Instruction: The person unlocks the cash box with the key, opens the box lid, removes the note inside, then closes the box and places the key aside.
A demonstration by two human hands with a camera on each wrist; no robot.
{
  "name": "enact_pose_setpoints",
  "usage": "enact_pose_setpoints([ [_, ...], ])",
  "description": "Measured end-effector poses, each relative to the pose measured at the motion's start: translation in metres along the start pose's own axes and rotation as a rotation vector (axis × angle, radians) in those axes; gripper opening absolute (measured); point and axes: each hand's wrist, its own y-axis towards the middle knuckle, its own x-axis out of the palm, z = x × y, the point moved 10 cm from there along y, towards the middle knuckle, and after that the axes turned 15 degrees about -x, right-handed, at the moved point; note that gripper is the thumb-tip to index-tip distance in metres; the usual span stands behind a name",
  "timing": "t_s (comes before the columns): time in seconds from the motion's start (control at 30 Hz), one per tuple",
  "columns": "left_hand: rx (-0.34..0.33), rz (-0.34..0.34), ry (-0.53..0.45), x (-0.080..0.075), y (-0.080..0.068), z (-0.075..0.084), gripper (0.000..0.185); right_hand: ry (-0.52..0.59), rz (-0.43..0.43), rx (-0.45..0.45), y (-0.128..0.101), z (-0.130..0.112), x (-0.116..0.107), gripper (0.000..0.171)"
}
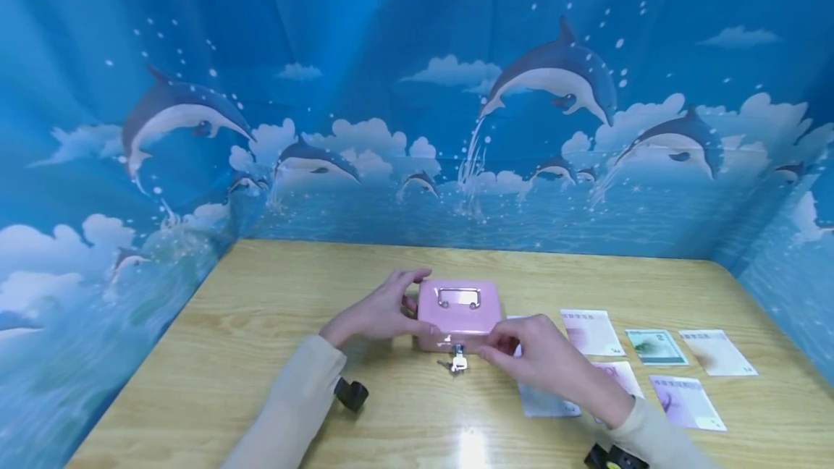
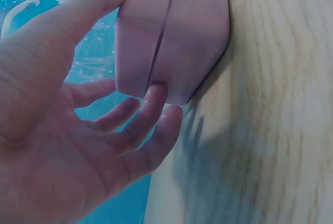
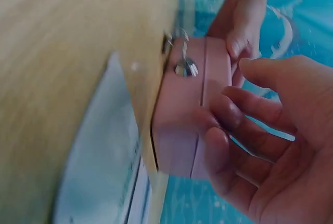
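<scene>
A pink cash box (image 1: 459, 307) with a silver handle on its lid sits on the table, its lid down along the seam. Keys (image 1: 459, 362) hang from the lock on its front. At the box's left end, my left hand (image 1: 389, 307) holds it, thumb at the front edge and fingers around the side; in the left wrist view, one fingertip (image 2: 156, 90) touches the seam. My right hand (image 1: 537, 357) is at the front right corner. In the right wrist view, its bent fingers (image 3: 216, 148) touch the box near the seam, with the thumb apart from them.
Several banknotes lie spread to the right of the box, among them a green one (image 1: 656, 347) and a purple one (image 1: 687, 402). A bluish note (image 1: 547, 404) lies partly under my right hand. Behind the wooden table (image 1: 260, 339) hangs a dolphin-printed curtain (image 1: 391, 93).
</scene>
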Motion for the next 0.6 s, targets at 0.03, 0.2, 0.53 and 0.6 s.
enact_pose_setpoints([
  [0.03,-0.008,-0.004,0.005,0.001,0.001,-0.001,0.103,-0.006,-0.012,-0.010,0.001,-0.002,0.003,0.012],
  [0.2,-0.041,-0.019,-0.007,0.001,0.001,-0.006,0.100,-0.069,-0.063,-0.010,0.006,-0.007,0.021,0.014],
  [0.53,-0.039,-0.034,-0.026,0.002,0.003,-0.007,0.099,-0.095,-0.093,0.066,0.016,-0.002,0.043,0.023],
  [0.6,-0.039,-0.036,-0.029,0.002,0.003,-0.007,0.099,-0.104,-0.089,0.072,0.017,-0.002,0.044,0.025],
])
